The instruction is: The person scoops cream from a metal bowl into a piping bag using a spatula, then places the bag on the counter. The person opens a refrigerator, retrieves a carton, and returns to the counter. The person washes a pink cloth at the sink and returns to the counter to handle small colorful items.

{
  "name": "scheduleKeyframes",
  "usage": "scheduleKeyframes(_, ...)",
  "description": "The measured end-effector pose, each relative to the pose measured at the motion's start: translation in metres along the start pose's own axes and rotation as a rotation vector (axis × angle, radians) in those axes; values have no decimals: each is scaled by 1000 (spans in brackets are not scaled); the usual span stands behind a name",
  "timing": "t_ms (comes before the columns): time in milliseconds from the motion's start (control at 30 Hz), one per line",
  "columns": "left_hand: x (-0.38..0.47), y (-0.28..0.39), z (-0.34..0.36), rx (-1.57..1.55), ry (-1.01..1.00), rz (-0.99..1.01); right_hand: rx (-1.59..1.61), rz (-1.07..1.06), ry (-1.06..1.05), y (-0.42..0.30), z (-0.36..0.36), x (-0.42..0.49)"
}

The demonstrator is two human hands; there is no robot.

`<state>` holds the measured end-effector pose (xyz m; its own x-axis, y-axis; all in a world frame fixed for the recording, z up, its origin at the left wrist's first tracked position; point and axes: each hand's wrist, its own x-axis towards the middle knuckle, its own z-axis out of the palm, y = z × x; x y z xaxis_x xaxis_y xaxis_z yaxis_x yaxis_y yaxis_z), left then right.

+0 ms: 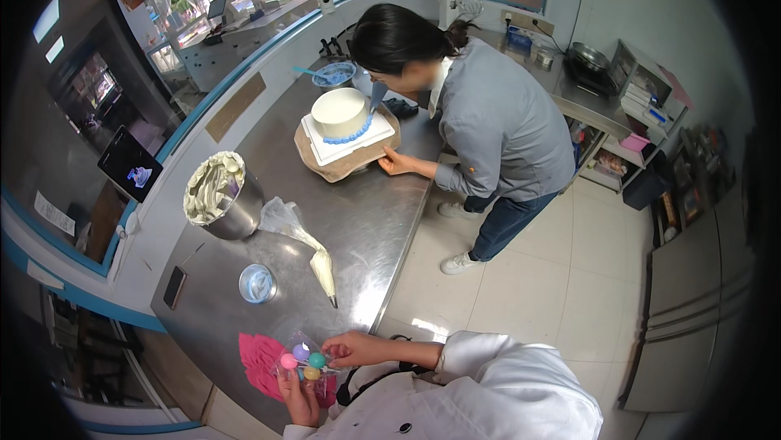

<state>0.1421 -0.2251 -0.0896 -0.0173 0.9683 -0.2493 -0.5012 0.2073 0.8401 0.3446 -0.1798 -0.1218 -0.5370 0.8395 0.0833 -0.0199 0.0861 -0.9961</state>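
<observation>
My left hand (299,400) holds the lower edge of a clear plastic bag (298,337). Inside the bag are several small coloured balls, among them a pink ball (288,361), a purple one, a green one (316,361) and a yellow one. At the bag's right side, the fingers of my right hand (354,348) are closed on its edge. A crumpled pink cloth (259,357) lies under the bag on the steel table (372,220). Beyond it are a small cup with blue residue (257,284) and a piping bag of pale cream (322,266) with a metal tip.
Across the table a co-worker (500,110) pipes a blue border around a white cake (339,112) on a cloth-covered stand (332,171). A steel pot of cream (235,214), a phone (175,287) and a bowl of blue cream (334,76) also stand or lie there.
</observation>
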Motion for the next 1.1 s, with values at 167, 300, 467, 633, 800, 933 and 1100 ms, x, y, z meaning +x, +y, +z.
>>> scheduleKeyframes(167,-1,1,2,-5,-2,1,-2,4,6,-4,0,-1)
scheduleKeyframes(300,0,1,0,-8,-1,-6,5,-7,18,-4,0,0)
scheduleKeyframes(467,2,2,-1,-9,-16,-6,-24,56,-26,-9,-2,1)
scheduleKeyframes(633,5,0,-4,-16,-17,-11,-27,64,-21,-11,-3,1)
scheduleKeyframes(800,5,2,0,-16,-19,-1,-37,12,22,-6,-1,3)
scheduleKeyframes(933,5,2,-2,-5,-14,3,-63,61,-12,-13,-3,4)
scheduleKeyframes(1100,6,4,1,16,-38,7,-38,48,-3,-6,-3,5)
